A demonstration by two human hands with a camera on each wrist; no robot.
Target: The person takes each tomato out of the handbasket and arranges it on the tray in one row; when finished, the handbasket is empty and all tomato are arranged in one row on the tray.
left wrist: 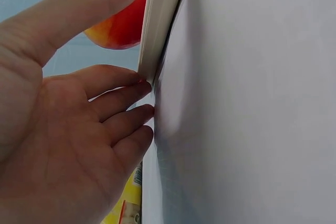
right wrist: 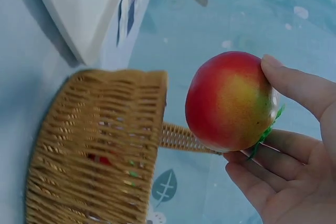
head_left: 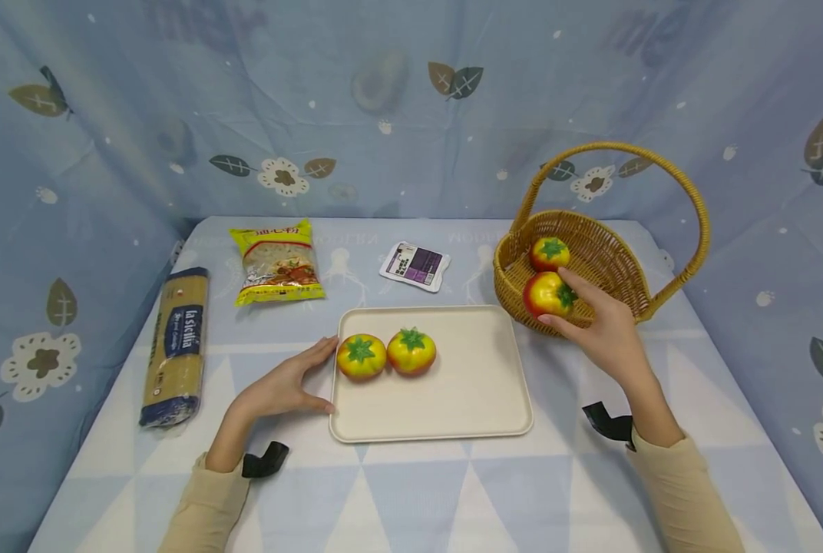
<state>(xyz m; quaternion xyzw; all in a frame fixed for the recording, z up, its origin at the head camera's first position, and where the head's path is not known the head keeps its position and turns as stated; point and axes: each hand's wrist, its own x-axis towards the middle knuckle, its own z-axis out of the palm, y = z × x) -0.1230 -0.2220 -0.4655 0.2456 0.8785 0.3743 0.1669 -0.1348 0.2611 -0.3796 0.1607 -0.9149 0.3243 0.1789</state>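
My right hand (head_left: 601, 326) pinches a red-and-yellow toy tomato (right wrist: 231, 100) with a green leafy top, thumb on one side and fingers on the other. The held tomato is over the near side of a wicker basket (head_left: 612, 261), outside its rim in the right wrist view. Inside the basket lies another tomato (head_left: 548, 252). My left hand (head_left: 283, 392) touches the left edge of a cream tray (head_left: 474, 384), its fingertips along the side and its thumb at the rim. Two similar tomatoes (head_left: 361, 356) sit side by side on the tray's left half.
Behind the tray lie a yellow food packet (head_left: 280, 265) and a small white-and-purple pouch (head_left: 416, 266). A long pasta pack (head_left: 175, 346) is at the far left. The basket's tall handle (head_left: 695, 200) arches up at the right. Patterned fabric (head_left: 384, 115) encloses the table.
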